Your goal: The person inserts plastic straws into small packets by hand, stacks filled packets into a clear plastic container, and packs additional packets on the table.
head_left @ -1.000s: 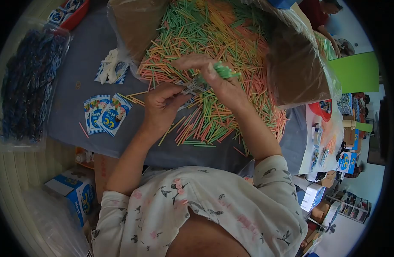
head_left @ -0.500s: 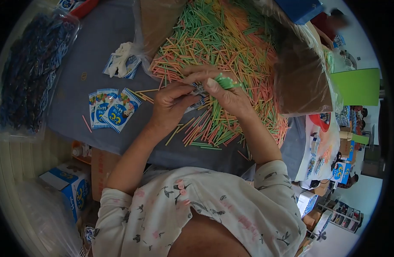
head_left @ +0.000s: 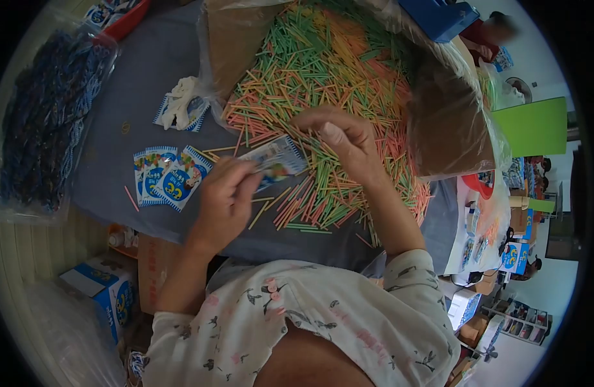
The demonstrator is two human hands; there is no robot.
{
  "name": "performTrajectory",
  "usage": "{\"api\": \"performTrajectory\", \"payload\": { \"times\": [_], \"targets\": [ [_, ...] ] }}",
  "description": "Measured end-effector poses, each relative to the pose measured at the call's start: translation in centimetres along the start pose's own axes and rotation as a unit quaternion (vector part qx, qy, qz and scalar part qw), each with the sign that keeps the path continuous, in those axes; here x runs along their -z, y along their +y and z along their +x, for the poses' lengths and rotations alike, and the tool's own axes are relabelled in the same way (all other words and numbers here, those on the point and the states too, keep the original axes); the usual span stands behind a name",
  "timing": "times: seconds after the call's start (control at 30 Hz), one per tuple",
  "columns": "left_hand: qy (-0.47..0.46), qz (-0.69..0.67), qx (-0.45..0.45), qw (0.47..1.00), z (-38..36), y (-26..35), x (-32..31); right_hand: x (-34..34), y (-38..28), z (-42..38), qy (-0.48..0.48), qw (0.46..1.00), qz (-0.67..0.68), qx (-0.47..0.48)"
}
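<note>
My left hand (head_left: pixel 222 203) pinches the near end of a small blue-and-white printed packet (head_left: pixel 281 160), which lies tilted over the front edge of a heap of thin coloured sticks (head_left: pixel 322 77). What is inside the packet I cannot make out. Just right of it, my right hand (head_left: pixel 348 145) hovers over the heap with curved fingers and the thumb apart; nothing shows in it. Several similar packets (head_left: pixel 171 177) lie overlapping to the left of my left hand. Green, pink and yellow sticks are scattered in front of the heap.
A white glove (head_left: pixel 179 103) rests on another packet. A clear tray of dark blue strands (head_left: pixel 51 116) stands at the far left, below a red basin (head_left: pixel 126 19). Cardboard flaps (head_left: pixel 452 122) wrapped in plastic flank the heap. Another person is at the upper right.
The bundle of green sticks has gone from my right hand, whose thumb has lifted apart. My left hand has moved down and left with the packet, away from my right hand.
</note>
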State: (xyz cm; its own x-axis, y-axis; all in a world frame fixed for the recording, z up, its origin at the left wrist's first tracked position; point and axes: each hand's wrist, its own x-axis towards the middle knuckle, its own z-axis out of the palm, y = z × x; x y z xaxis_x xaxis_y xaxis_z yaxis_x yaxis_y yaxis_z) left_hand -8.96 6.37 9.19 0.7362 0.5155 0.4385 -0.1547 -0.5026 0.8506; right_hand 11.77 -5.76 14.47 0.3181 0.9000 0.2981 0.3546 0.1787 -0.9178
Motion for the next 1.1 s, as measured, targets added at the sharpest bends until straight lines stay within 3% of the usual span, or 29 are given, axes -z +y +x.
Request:
{"api": "performTrajectory", "payload": {
  "times": [0.1,0.13,0.17,0.2,0.23,0.3,0.37,0.43,0.57,0.63,0.77,0.83,0.87,0.93,1.03,1.1],
  "targets": [
    [0.034,0.193,0.116,0.974,-3.2,-1.2,6.1,5.3,4.1,1.0,0.115,0.984,-0.131,-0.040],
    [0.032,0.195,0.116,0.973,-3.3,-1.3,6.7,7.1,5.5,1.6,0.134,0.971,-0.185,-0.071],
    [0.022,0.392,0.059,0.918,-3.3,-1.3,7.3,8.2,6.6,2.1,0.132,0.972,-0.183,-0.068],
    [0.011,0.573,-0.002,0.820,-3.1,-1.2,7.8,9.1,7.5,2.8,0.099,0.923,-0.368,-0.055],
    [0.014,0.576,-0.007,0.817,-2.7,-1.1,7.6,9.6,7.9,3.7,0.068,0.837,-0.541,-0.042],
    [0.070,0.497,-0.043,0.864,-1.6,-0.6,5.6,10.1,8.5,5.1,0.117,0.821,-0.559,-0.027],
    [0.001,0.421,-0.089,0.903,0.0,0.5,2.3,10.3,9.0,6.6,0.154,0.803,-0.575,-0.014],
    [-0.137,0.289,-0.064,0.945,0.4,0.0,-1.7,10.8,9.1,8.6,0.096,0.742,-0.642,-0.166],
    [-0.178,0.358,-0.103,0.911,0.6,-1.6,-5.8,11.0,10.6,10.9,0.129,0.707,-0.686,-0.119],
    [-0.176,0.375,-0.110,0.904,0.3,-1.7,-5.8,11.5,10.4,12.6,-0.010,0.651,-0.716,-0.253],
    [-0.154,0.447,-0.158,0.867,-0.4,-1.7,-6.3,11.1,10.4,15.3,-0.075,0.649,-0.672,-0.349],
    [-0.123,0.429,-0.183,0.876,-0.5,-2.1,-6.3,11.3,10.8,15.1,-0.037,0.668,-0.706,-0.233],
    [-0.120,0.433,-0.181,0.875,-0.6,-2.4,-6.2,11.4,11.0,14.8,-0.038,0.669,-0.706,-0.228],
    [-0.082,0.327,-0.174,0.925,-0.6,-3.1,-5.7,11.2,10.0,13.5,0.140,0.735,-0.641,-0.169],
    [-0.025,0.258,-0.167,0.951,0.1,-3.5,-5.0,14.8,12.0,13.2,0.056,0.716,-0.661,-0.218],
    [-0.030,0.267,-0.157,0.950,0.2,-3.3,-5.3,15.2,11.8,12.8,0.063,0.716,-0.646,-0.257]
  ]
}}
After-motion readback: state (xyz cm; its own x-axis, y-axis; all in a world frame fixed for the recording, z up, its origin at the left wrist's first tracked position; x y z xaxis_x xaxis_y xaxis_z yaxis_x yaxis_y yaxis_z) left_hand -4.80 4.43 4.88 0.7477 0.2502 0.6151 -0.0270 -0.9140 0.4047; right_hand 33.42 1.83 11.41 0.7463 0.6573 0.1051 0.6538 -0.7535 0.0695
